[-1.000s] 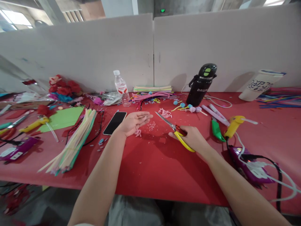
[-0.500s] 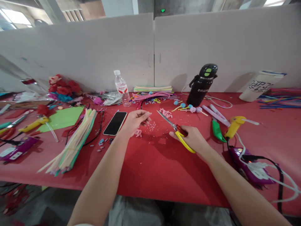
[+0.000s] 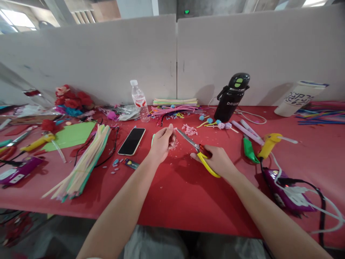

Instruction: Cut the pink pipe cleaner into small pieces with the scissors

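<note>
Scissors point(image 3: 188, 138) with yellow and red handles are in my right hand point(image 3: 215, 160), blades pointing up and left. My left hand point(image 3: 163, 143) pinches a small pink piece of fuzzy stem point(image 3: 175, 129) between thumb and fingertips. The scissor tips are right at that piece; whether they touch it I cannot tell. Just beyond the blades lies a small pile of cut pink pieces point(image 3: 189, 130). Fine pink clippings are scattered on the red table below my left hand.
A phone point(image 3: 132, 141) and a bundle of pale pipe cleaners point(image 3: 86, 163) lie to the left. A water bottle point(image 3: 140, 102) and a black flask point(image 3: 231, 99) stand at the back. On the right are a yellow glue gun point(image 3: 268, 145) and a purple power strip point(image 3: 287, 192) with cables.
My left hand has moved right and slightly down, bringing the pink piece to the scissor tips. The scissors have shifted slightly left. A dark, slim packet now shows beside my left forearm.
</note>
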The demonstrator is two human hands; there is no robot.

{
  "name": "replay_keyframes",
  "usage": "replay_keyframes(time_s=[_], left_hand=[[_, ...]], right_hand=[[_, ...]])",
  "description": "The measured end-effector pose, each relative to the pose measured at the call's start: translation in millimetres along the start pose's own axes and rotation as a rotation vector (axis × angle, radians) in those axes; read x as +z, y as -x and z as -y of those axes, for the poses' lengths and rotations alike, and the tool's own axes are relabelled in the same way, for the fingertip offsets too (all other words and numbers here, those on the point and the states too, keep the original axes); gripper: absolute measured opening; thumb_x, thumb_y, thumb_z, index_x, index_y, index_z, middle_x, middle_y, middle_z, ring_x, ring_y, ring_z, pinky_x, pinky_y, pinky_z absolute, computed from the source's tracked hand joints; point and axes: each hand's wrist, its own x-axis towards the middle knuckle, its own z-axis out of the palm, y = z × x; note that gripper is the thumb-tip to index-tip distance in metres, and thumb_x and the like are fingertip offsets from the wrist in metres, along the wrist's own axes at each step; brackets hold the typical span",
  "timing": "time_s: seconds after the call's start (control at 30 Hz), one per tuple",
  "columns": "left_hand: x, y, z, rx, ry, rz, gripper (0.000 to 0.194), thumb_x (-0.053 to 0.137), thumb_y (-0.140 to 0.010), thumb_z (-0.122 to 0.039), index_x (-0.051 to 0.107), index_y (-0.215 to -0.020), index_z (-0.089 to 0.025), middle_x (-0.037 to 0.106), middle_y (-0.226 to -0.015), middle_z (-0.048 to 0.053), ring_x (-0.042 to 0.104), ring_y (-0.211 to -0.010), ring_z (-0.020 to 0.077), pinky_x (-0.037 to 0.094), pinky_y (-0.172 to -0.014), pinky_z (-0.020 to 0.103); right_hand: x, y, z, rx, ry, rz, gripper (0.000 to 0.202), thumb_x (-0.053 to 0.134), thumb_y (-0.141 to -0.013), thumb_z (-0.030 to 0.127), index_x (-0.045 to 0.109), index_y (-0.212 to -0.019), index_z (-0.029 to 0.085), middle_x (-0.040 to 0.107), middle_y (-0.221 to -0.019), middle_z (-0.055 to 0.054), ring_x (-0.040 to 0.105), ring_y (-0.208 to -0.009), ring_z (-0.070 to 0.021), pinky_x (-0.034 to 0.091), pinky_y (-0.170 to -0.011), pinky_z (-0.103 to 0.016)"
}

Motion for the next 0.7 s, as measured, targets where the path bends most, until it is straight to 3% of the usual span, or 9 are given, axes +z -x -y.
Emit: replay_keyframes(time_s=[0.43, 0.7], left_hand=[[5.6, 3.0, 3.0, -0.044, -0.028, 0.031, 0.034, 0.061, -0.078, -0.048, 0.048, -0.072, -0.016, 0.045, -0.056, -0.004, 0.036, -0.043, 0.0037, 0.022, -0.039, 0.018], [0.3, 2.4, 2.2, -0.057, 0.028, 0.078, 0.025, 0.058, -0.081, -0.039, 0.055, -0.08, -0.015, 0.05, -0.063, -0.001, 0.043, -0.048, 0.0046, 0.029, -0.043, 0.018]], right_hand=[[0.6, -1.1, 1.2, 0.022, -0.022, 0.017, 0.05, 0.057, -0.072, 0.062, 0.036, -0.054, 0.02, 0.036, -0.049, 0.004, 0.026, -0.048, -0.0086, 0.021, -0.045, -0.022], [1.1, -0.1, -2.5, 0.013, -0.015, 0.021, 0.054, 0.052, -0.074, 0.065, 0.034, -0.054, 0.019, 0.033, -0.048, 0.004, 0.024, -0.049, -0.0083, 0.019, -0.046, -0.022]])
